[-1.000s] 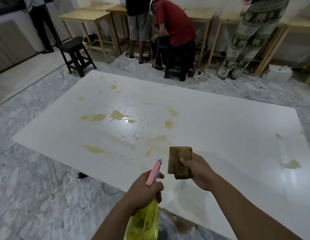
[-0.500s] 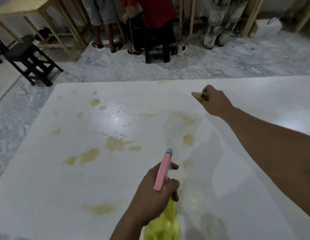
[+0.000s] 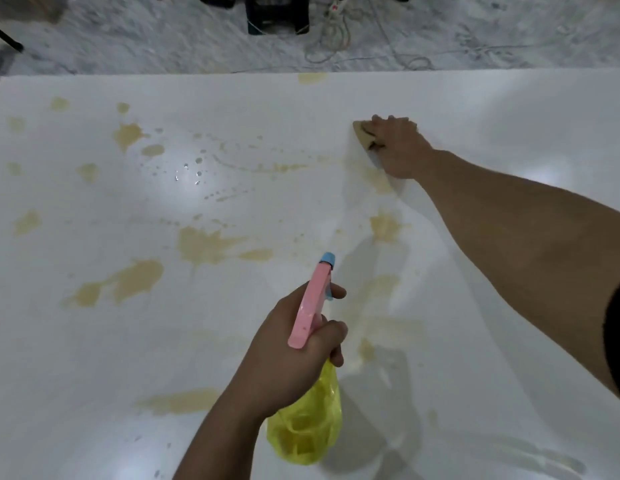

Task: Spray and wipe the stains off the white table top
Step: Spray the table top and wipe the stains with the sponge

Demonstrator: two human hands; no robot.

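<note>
- The right hand [image 3: 398, 147] is pressing a brown cloth [image 3: 364, 135] flat against the white table top [image 3: 509, 109] near its far edge, fingers spread over the cloth and holding it down; only the cloth's left corner and edge are showing from under the hand.
- The left hand [image 3: 294, 351] is gripping a spray bottle [image 3: 306, 427] above the table's near middle, fingers clenched around the neck, one finger curling over the trigger beside the pink spray head [image 3: 312, 306], whose blue nozzle [image 3: 327, 258] is pointing away from the person.
- The bottle's yellow translucent body is hanging below the fist.
- Yellow-brown stains [image 3: 204, 244] are lying scattered across the left and middle of the table, with small droplets [image 3: 192, 169] glinting among them; one faint patch is sitting just below the cloth.
- Beyond the table, cables [image 3: 331, 32] are trailing over a marbled floor [image 3: 128, 32].
</note>
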